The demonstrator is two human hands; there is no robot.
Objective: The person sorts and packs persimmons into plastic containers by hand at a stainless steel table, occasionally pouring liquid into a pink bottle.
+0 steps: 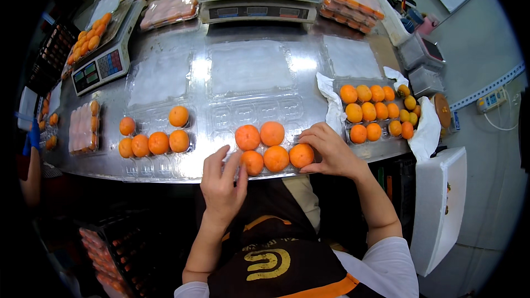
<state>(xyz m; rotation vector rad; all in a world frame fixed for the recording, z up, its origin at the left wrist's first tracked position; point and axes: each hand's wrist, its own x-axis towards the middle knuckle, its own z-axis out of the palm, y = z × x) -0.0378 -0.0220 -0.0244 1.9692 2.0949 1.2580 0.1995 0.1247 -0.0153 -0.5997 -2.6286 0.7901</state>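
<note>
Just in front of me lies a clear plastic tray point(245, 109) with moulded cups. Its near part holds several smooth orange persimmons, two in one row and three in the row nearest me. The fingers and thumb of my right hand point(334, 152) are closed around the persimmon point(301, 155) at the right end of the near row. My left hand point(222, 181) is open, fingers apart, beside the persimmon point(252, 163) at that row's left end; I cannot tell whether it touches. Another clear tray point(160, 168) to the left holds several persimmons, with bare cups nearest me.
To the right, several persimmons fill a tray point(369, 111) beside white cloth point(333, 99). A weighing scale point(256, 11) stands at the back, another point(102, 72) at left. Stacked packs point(350, 3) sit back right. A white foam box point(441, 209) stands below right. Someone's blue glove point(33, 135) shows far left.
</note>
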